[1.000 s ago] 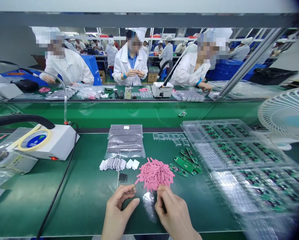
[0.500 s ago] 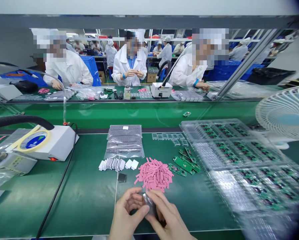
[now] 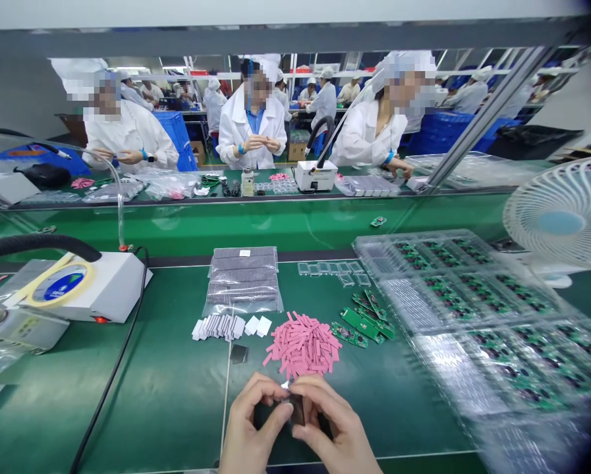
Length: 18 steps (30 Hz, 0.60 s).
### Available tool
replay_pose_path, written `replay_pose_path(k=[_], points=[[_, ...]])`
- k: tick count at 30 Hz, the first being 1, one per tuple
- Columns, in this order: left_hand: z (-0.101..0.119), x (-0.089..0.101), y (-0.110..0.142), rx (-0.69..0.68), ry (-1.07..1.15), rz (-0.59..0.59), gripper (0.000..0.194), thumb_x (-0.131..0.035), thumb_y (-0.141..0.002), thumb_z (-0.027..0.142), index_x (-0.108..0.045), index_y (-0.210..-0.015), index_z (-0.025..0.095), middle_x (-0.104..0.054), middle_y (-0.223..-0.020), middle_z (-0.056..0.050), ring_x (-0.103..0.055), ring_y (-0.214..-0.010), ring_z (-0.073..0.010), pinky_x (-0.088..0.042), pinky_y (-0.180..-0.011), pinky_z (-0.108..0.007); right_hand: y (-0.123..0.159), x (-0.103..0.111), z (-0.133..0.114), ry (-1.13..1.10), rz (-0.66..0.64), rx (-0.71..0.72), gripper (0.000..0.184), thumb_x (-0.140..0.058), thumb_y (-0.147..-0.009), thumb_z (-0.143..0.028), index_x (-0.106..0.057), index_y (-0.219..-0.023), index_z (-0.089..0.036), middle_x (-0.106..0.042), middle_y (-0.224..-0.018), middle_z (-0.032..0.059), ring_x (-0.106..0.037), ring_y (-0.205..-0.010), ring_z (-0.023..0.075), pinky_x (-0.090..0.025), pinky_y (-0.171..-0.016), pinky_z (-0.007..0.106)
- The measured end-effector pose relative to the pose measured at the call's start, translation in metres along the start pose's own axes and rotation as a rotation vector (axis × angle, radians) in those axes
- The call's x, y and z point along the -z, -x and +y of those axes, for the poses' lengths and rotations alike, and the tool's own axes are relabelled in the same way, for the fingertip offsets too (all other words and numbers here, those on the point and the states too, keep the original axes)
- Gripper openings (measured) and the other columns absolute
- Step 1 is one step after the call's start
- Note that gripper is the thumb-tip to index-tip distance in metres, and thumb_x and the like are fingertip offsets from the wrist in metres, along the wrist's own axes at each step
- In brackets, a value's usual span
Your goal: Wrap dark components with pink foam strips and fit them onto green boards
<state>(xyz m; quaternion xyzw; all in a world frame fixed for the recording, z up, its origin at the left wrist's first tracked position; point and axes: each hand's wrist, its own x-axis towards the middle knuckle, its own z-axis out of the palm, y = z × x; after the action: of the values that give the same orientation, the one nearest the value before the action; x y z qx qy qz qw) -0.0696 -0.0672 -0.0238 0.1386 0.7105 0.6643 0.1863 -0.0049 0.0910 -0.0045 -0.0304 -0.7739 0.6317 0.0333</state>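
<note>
Between my two hands is a small dark rectangular panel (image 3: 298, 409) with a shiny edge, held upright just in front of the pink heap. My left hand (image 3: 258, 421) pinches its left side between thumb and fingers. The fingers of my right hand (image 3: 332, 421) close on its right side. Just beyond lies a pile of pink strips (image 3: 302, 345). A dark square piece (image 3: 239, 354) rests on the mat to the left, below a row of white rectangular pieces (image 3: 219, 327). Several green circuit boards (image 3: 364, 322) lie right of the pink pile.
Clear trays with circuit boards (image 3: 443, 296) cover the right side, near a white fan (image 3: 562, 217). A bagged stack of grey strips (image 3: 244, 280) lies at the back. On the left stand a white machine (image 3: 107, 289) and its black cable (image 3: 122, 355). Co-workers sit opposite.
The panel has turned in my fingers, so its dark face shows more. My right fingers have shifted along it. The whole view has moved slightly.
</note>
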Motion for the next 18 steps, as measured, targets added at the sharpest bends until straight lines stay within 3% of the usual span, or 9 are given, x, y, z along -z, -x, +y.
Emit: replay_pose_path(k=[6, 13, 15, 18], points=[[0.001, -0.002, 0.000, 0.062, 0.049, 0.022, 0.016, -0.069, -0.081, 0.032, -0.065, -0.079, 0.017, -0.055, -0.081, -0.003, -0.049, -0.078, -0.0134, -0.040, -0.073, -0.022, -0.001, -0.001, -0.003, -0.006, 0.012, 0.020, 0.026, -0.066, -0.085, -0.024, -0.064, -0.111, -0.022, -0.057, -0.105, 0.0047, -0.052, -0.072, 0.0032, -0.047, -0.067, 0.012], [0.013, 0.006, -0.010, 0.236, 0.147, -0.124, 0.033, -0.068, -0.081, 0.044, -0.058, -0.072, 0.014, -0.051, -0.074, -0.001, -0.046, -0.072, -0.0118, -0.038, -0.070, -0.022, -0.001, 0.002, -0.009, -0.022, -0.026, 0.091, 0.030, -0.066, -0.085, -0.021, -0.063, -0.114, -0.022, -0.058, -0.107, 0.0063, -0.056, -0.076, 0.0047, -0.049, -0.067, 0.013], [0.014, 0.008, -0.010, 0.234, 0.125, -0.162, 0.035, -0.065, -0.082, 0.047, -0.057, -0.073, 0.014, -0.050, -0.076, -0.002, -0.045, -0.072, -0.0118, -0.037, -0.069, -0.022, -0.001, 0.001, -0.008, -0.012, -0.039, 0.107, 0.031, -0.067, -0.084, -0.021, -0.062, -0.115, -0.021, -0.058, -0.105, 0.0059, -0.055, -0.074, 0.0037, -0.049, -0.065, 0.012], [0.010, 0.005, -0.007, 0.122, 0.053, -0.164, 0.033, -0.058, -0.087, 0.045, -0.054, -0.075, 0.015, -0.049, -0.078, -0.002, -0.047, -0.074, -0.0126, -0.038, -0.070, -0.023, -0.001, -0.001, -0.004, 0.047, -0.040, 0.126, 0.030, -0.066, -0.084, -0.018, -0.061, -0.114, -0.020, -0.057, -0.105, 0.0061, -0.055, -0.073, 0.0030, -0.049, -0.065, 0.011]])
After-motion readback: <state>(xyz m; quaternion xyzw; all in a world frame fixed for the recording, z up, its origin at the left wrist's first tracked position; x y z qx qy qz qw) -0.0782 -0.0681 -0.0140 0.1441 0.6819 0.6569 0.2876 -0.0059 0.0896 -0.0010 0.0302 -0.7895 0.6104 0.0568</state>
